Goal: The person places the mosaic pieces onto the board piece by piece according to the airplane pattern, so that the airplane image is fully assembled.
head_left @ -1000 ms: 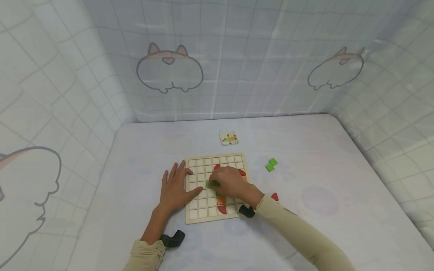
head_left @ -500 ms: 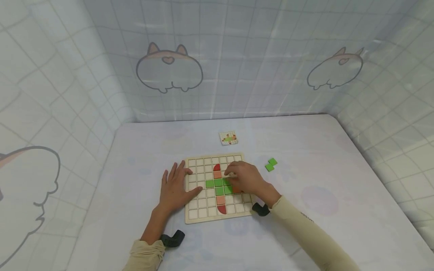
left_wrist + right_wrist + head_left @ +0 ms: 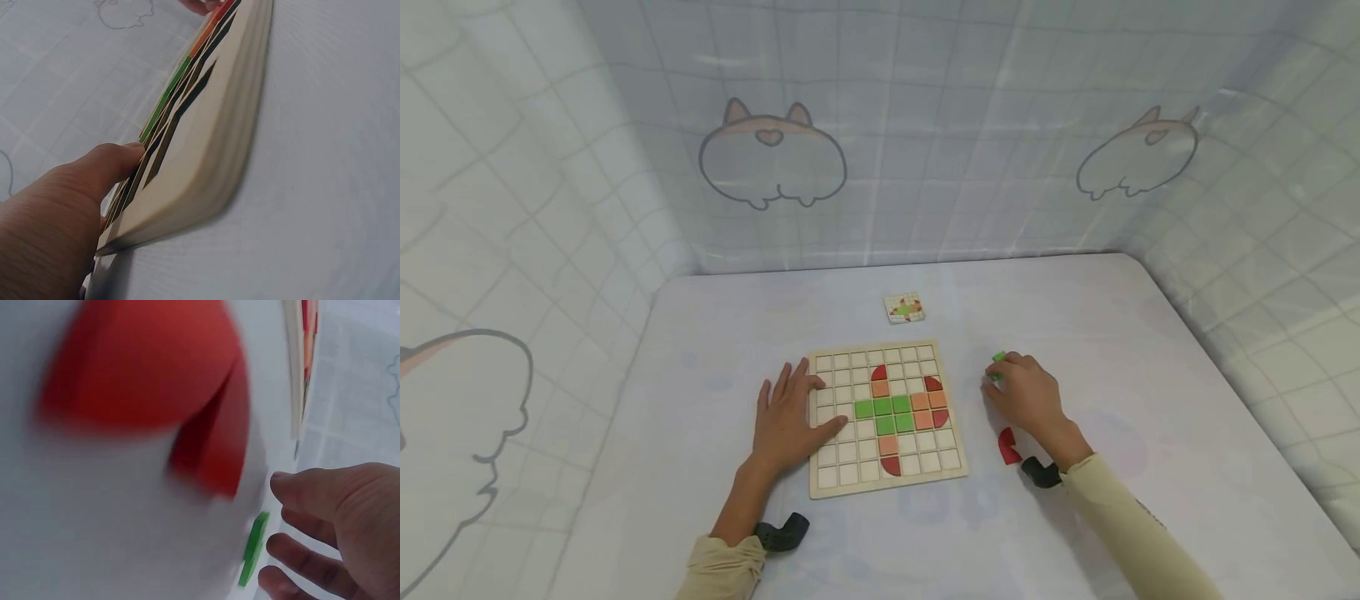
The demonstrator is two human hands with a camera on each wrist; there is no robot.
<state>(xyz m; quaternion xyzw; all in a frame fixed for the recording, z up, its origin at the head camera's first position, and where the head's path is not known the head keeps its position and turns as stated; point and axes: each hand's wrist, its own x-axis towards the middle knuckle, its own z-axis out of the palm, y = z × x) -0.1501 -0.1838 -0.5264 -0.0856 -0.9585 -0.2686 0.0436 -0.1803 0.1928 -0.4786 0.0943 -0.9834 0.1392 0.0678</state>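
My left hand (image 3: 792, 421) rests with spread fingers at the left side of a wooden grid board (image 3: 828, 477), its thumb reaching over the cells. Green squares (image 3: 883, 406), orange squares (image 3: 920, 402) and red quarter-round tiles (image 3: 891, 465) fill part of the grid. To the right of the board, my right hand (image 3: 1030, 392) is over the loose green square tiles (image 3: 999, 357), partly covering them. In the right wrist view, its thumb and fingers stand apart beside a green tile (image 3: 254, 549) lying on the table.
Loose red curved tiles (image 3: 1008, 447) lie between the board and my right wrist. A small pattern card (image 3: 905, 307) sits behind the board. Black wrist-worn devices (image 3: 782, 532) show on both arms. Cloth walls with a grid print enclose the table.
My right hand has left the board and moved right to the loose green tiles. A green tile it held earlier now lies in the grid. My left hand stays put.
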